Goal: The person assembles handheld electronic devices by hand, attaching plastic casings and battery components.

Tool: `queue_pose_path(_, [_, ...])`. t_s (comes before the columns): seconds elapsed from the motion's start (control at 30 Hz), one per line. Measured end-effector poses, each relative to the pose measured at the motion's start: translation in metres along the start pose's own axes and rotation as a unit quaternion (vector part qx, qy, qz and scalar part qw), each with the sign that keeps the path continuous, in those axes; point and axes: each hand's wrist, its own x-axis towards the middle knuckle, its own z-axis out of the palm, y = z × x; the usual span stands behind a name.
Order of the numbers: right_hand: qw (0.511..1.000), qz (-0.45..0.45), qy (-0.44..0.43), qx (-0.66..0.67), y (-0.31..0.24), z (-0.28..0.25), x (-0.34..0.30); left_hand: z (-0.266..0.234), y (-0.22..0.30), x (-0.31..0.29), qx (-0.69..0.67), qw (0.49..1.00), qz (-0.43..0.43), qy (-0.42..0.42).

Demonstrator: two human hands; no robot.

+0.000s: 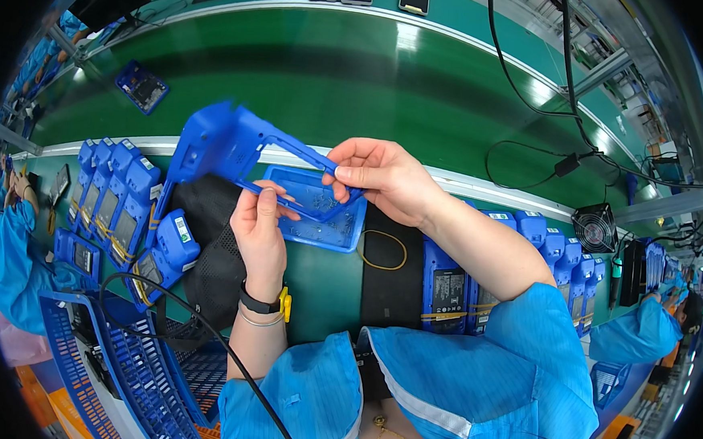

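The blue plastic shell [239, 150], with a big open window in it like a picture frame, is up in the air in front of the person, partly over a shallow blue plastic tray [315, 244]. The right hand [390, 180] pinches the shell's right end between its thumb and fingers. The left hand [260, 234] has its thumb and fingertips closed on the near edge, close to the middle. The shell's fat end sticks out to the left with no hand on it, so I think two gripping spots help keep it from tipping. Holding only the thin edges also seems to leave the window open to look through. The far end is blurry, so its little parts are hard to see. Tiny dark bits [327, 230] lie in the tray, and its raised sides probably stop them from rolling off the green table [323, 289]. The tray sits just below the hands, so it is easy to reach. A thin tan rubber band [405, 259] lies in a loop on a flat black pad [391, 298], also near the hands. Blue machines with dark batteries stand in a left row [131, 206] and a right row [446, 290], maybe to keep them out of the way of the arms. Tan bands go around some of them, perhaps to hold their parts together.
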Motion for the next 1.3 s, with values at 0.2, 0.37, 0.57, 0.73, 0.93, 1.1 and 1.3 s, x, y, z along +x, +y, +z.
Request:
queue_pose_path(0.2, [0.999, -0.024, 0.022, -0.011, -0.002, 0.009, -0.002, 0.002, 0.0, 0.001, -0.013, 1.0, -0.003, 0.001])
queue_pose_path(0.37, [1.0, -0.019, 0.018, -0.015, -0.003, 0.01, -0.001, 0.002, 0.001, 0.001, -0.021, 1.0, -0.004, 0.01])
queue_pose_path(0.57, [0.993, -0.047, -0.015, -0.11, -0.007, 0.017, -0.008, 0.001, -0.003, 0.001, -0.028, 0.999, -0.017, -0.016])
queue_pose_path(0.73, [0.618, -0.521, -0.083, -0.583, 0.005, 0.025, -0.017, 0.009, 0.004, 0.002, 0.0, 0.997, -0.023, -0.079])
queue_pose_path(0.93, [0.559, -0.573, -0.073, -0.595, 0.01, 0.022, -0.018, 0.0, 0.01, -0.006, -0.09, 0.976, 0.017, -0.198])
queue_pose_path(1.1, [0.58, -0.553, -0.086, -0.592, 0.007, 0.017, -0.016, -0.002, 0.012, -0.004, -0.079, 0.956, 0.091, -0.267])
queue_pose_path(1.3, [0.603, -0.555, -0.06, -0.57, 0.014, 0.013, -0.014, 0.0, 0.006, -0.004, -0.029, 0.965, 0.118, -0.234])
